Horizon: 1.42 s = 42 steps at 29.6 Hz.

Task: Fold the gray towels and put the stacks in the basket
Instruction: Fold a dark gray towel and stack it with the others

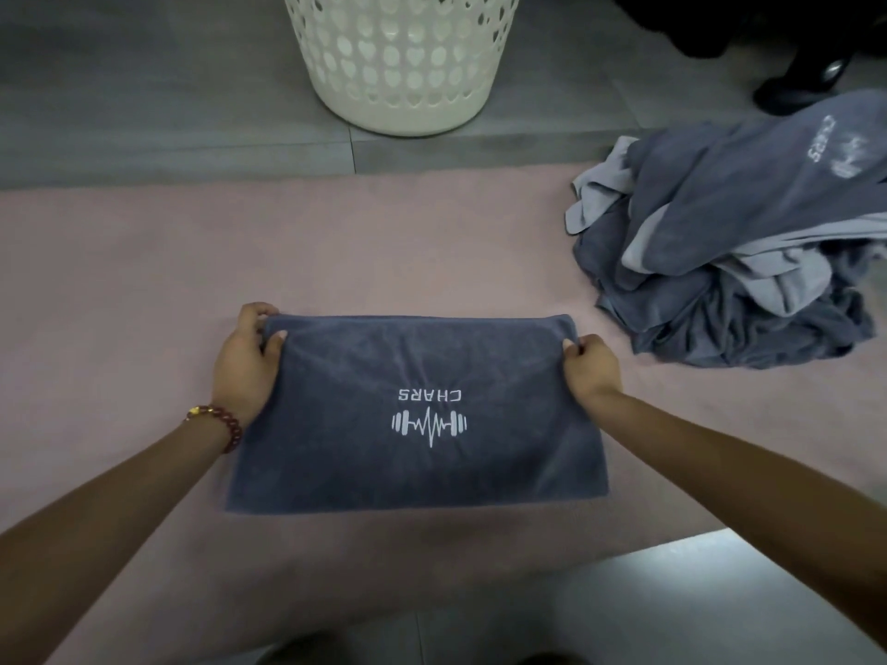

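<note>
On pink mat [144, 261]: left hand [247, 357], right hand [593, 364] pinch far corners of gray towel [417, 415]. Folding step underway; next, likely bring far edge toward near edge, aligned.

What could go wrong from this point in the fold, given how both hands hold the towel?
1. The left hand and right hand pinch only the far corners of the gray towel; a slipped corner would likely leave the fold skewed.
2. The unfolded pile lies close to the right hand, so a wide sweep might snag it.
</note>
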Available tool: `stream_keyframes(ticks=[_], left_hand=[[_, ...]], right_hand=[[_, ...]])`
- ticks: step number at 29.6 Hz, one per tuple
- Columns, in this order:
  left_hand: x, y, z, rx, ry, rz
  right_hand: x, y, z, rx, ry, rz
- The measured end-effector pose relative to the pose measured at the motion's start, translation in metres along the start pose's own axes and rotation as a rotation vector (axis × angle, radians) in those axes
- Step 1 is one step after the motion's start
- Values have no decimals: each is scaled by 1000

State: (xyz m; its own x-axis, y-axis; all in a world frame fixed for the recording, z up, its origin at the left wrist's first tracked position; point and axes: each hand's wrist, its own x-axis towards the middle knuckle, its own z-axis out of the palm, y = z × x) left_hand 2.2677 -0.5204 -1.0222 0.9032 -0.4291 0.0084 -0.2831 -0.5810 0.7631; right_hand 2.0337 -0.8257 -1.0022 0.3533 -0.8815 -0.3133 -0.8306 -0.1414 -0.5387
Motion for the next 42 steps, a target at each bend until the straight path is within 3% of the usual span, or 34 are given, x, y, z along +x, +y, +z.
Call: stream_keyframes(ticks=[14, 16, 18, 20, 21, 24, 27, 31, 34, 38, 42], left_hand=[[0, 3, 8, 191, 72, -53], [-1, 4, 8, 282, 123, -6], [-5, 7, 7, 423, 125, 152], [-11, 8, 6, 539, -20, 382], [-15, 5, 7, 598, -119, 480], [-30, -12, 7, 732, -313, 497], [-33, -27, 3, 795, -358, 390], [-16, -21, -3, 878, -384, 424], [-2, 8, -2, 794, -343, 547], [19, 56, 37, 541, -590, 624], [47, 96, 77, 668, -784, 527]], right_hand=[[-1, 8, 3, 67, 67, -33], [-5, 3, 2, 7, 77, -43], [-9, -1, 1, -210, 173, -164], [-15, -4, 5, -362, 244, -397], [-20, -4, 7, -370, 199, -514], [-30, 19, 16, -552, -45, -759], [-32, 54, 11, -677, -159, -695], [-33, 63, -1, -625, -168, -544], [-43, 52, -3, -542, -131, -579], [-62, 43, -7, -342, 33, -706], [-79, 48, -7, -134, -89, -641]])
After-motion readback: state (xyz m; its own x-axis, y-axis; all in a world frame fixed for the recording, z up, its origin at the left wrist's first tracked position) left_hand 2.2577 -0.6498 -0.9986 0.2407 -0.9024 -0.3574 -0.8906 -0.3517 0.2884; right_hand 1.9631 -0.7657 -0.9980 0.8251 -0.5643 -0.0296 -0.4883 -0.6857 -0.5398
